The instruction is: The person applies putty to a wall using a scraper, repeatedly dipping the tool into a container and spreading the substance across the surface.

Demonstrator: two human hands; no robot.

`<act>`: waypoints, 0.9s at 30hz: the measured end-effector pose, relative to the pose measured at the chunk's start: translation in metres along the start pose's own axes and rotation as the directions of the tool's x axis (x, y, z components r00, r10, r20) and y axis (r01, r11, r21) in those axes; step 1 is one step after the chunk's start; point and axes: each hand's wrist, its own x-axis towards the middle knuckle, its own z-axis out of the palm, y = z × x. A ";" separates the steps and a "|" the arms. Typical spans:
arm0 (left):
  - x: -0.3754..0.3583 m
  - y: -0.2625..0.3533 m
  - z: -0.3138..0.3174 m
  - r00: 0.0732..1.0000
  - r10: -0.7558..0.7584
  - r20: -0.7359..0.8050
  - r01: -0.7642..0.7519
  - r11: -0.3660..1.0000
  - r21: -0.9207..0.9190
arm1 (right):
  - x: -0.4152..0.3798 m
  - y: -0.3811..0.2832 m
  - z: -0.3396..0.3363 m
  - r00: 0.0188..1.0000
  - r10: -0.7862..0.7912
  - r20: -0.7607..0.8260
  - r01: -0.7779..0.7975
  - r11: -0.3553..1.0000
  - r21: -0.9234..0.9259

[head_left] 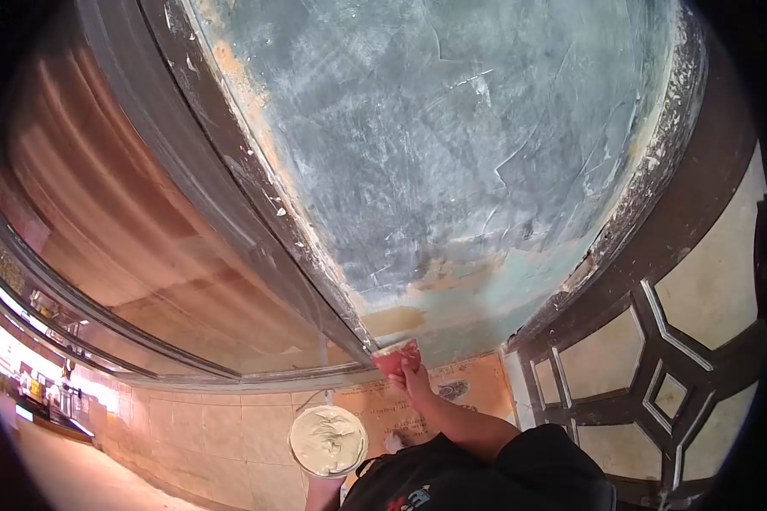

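My right hand (414, 381) grips a red plastic putty spreader (390, 361). The spreader's edge is at the lower left corner of the wall (418, 145), beside the dark frame. Grey skim coat covers most of that wall, with pale green and tan patches low down. Below and to the left, my left hand (322, 494) holds up a round tub (292, 439) from underneath. Creamy off-white putty (331, 439) fills it, its surface swirled. The fingers under the tub are mostly hidden.
A dark window frame (230, 162) with putty flecks borders the wall on the left, orange-brown curtains (136, 204) behind its glass. On the right stands a dark panelled door (622, 366). Printed cardboard (477, 387) lies on the tiled floor (222, 426).
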 end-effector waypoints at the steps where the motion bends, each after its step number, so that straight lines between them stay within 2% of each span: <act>1: 0.002 0.000 0.000 1.000 0.003 -0.001 -0.003 1.000 -0.001 | -0.021 -0.027 0.029 0.999 -0.027 0.018 0.026 0.998 0.059; 3: 0.029 0.010 0.017 1.000 0.006 0.000 -0.006 1.000 -0.002 | -0.026 -0.057 0.061 0.998 -0.055 0.033 0.051 0.991 0.120; 5: 0.076 0.028 0.043 1.000 0.005 0.000 -0.005 1.000 0.000 | -0.019 -0.065 0.071 0.988 -0.151 0.009 0.151 0.987 0.052; 6: 0.078 0.029 0.043 1.000 0.004 -0.001 -0.004 1.000 0.001 | -0.001 -0.057 0.062 0.965 -0.264 -0.005 0.263 0.964 -0.044; 7: 0.037 0.031 0.021 1.000 0.002 -0.002 -0.002 1.000 0.003 | 0.026 -0.038 0.042 0.965 -0.261 -0.006 0.260 0.965 -0.043; 9: 0.031 0.012 0.013 1.000 0.009 -0.001 -0.009 1.000 0.010 | 0.055 -0.001 0.002 0.874 -0.452 -0.176 0.363 0.850 -0.381; 11: 0.037 0.015 0.016 1.000 0.016 -0.001 -0.016 1.000 0.019 | 0.040 0.016 -0.022 0.902 -0.312 -0.299 0.218 0.926 -0.308; 12: 0.039 0.015 0.015 1.000 0.018 -0.001 -0.018 1.000 0.022 | 0.032 0.022 -0.029 0.902 -0.311 -0.299 0.218 0.927 -0.305; 14: 0.037 0.014 0.010 1.000 0.020 0.000 -0.020 1.000 0.022 | 0.011 0.025 -0.036 0.945 -0.194 -0.263 0.101 0.938 -0.330; 15: 0.047 0.018 0.017 1.000 0.019 -0.001 -0.019 1.000 0.019 | 0.003 0.023 -0.037 0.944 -0.194 -0.266 0.099 0.938 -0.333; 17: 0.050 0.018 0.017 1.000 0.021 0.002 -0.021 1.000 0.013 | -0.010 0.007 -0.025 0.974 -0.216 -0.067 0.204 0.968 -0.147; 18: 0.054 0.018 0.020 1.000 0.023 0.004 -0.023 1.000 0.010 | -0.012 -0.003 -0.017 0.973 -0.219 -0.069 0.207 0.967 -0.148; 20: 0.053 0.011 0.018 1.000 0.023 0.008 -0.023 1.000 0.003 | -0.014 -0.028 0.008 0.940 -0.317 0.129 0.331 0.937 -0.110; 21: 0.051 -0.001 0.014 1.000 -0.030 -0.004 0.029 0.999 -0.042 | -0.017 -0.041 0.026 0.939 -0.320 0.126 0.334 0.936 -0.111; 23: 0.052 -0.004 0.018 0.996 -0.084 -0.010 0.083 0.992 -0.090 | -0.020 -0.065 0.059 0.895 -0.443 0.052 0.445 0.894 -0.045; 25: 0.062 0.015 0.034 0.969 -0.244 -0.024 0.200 0.844 -0.498 | -0.004 -0.086 0.063 0.883 -0.470 0.001 0.468 0.878 -0.104; 26: 0.068 0.023 0.037 0.993 -0.119 0.012 0.119 0.983 -0.139 | 0.000 -0.090 0.063 0.868 -0.495 -0.044 0.483 0.860 -0.163; 27: 0.067 0.025 0.038 0.992 -0.124 0.009 0.124 0.983 -0.138 | 0.008 -0.080 0.051 0.870 -0.490 -0.044 0.478 0.863 -0.164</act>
